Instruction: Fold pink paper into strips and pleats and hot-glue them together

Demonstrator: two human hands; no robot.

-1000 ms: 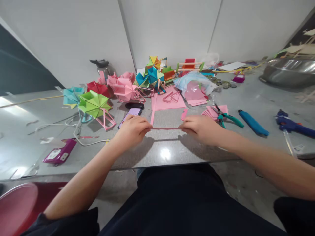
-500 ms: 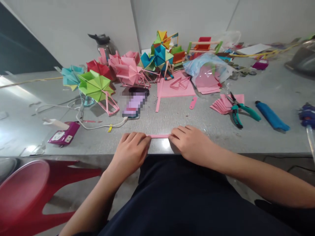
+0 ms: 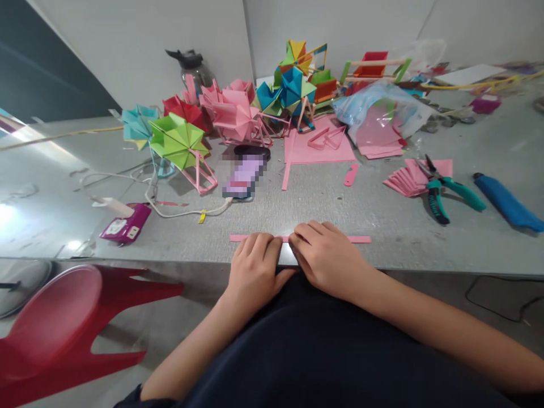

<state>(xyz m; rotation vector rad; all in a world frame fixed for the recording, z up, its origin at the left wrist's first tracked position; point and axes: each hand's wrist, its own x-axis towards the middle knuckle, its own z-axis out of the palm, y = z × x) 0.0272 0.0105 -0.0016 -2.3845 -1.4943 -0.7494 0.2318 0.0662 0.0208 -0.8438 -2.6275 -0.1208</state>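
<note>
1. Grey and speckled, the table runs back to a white wall, with a red plastic stool below its near edge at 8 o'clock.
2. Both hands lie flat near the table's front edge, pressing a long pink paper strip onto the surface.
3. The left hand rests with fingers stretched and together, palm down on the strip's left half; it grips nothing.
4. The right hand is likewise spread flat on the strip, just beside the left at 3 o'clock.
5. Compared with half a second ago, the hands sit closer together, and both strip ends now stick out past them, toward 9 and 3 o'clock.
6. Teal-handled pliers lie on folded pink papers at 2 o'clock; colourful paper pinwheels crowd 11 to 12 o'clock, and a phone lies at 12.
</note>
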